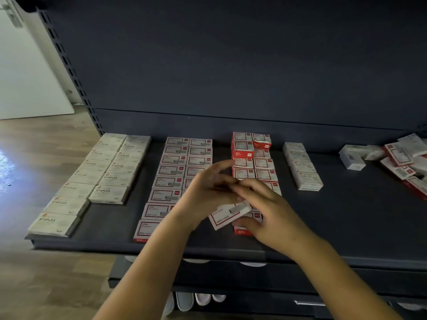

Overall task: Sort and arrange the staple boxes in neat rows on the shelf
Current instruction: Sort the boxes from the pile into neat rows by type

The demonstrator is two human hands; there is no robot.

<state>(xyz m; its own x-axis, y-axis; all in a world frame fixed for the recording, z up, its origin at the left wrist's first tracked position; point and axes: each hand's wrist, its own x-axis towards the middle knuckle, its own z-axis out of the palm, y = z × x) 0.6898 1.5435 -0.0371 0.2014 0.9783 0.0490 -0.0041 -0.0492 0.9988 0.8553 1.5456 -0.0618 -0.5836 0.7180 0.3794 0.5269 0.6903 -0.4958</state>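
Staple boxes lie in rows on a dark shelf. At the left are two rows of pale boxes marked STAPLES. In the middle run two rows of red-and-white boxes, and further right a stacked red-and-white group. A short row of white boxes follows. My right hand grips a tilted red-and-white box over the front of the stacked group. My left hand hovers beside it, fingers loosely spread, touching the box's left side.
A loose heap of unsorted boxes lies at the shelf's far right. The slotted upright bounds the shelf on the left, with wood floor beyond. Lower shelves sit beneath.
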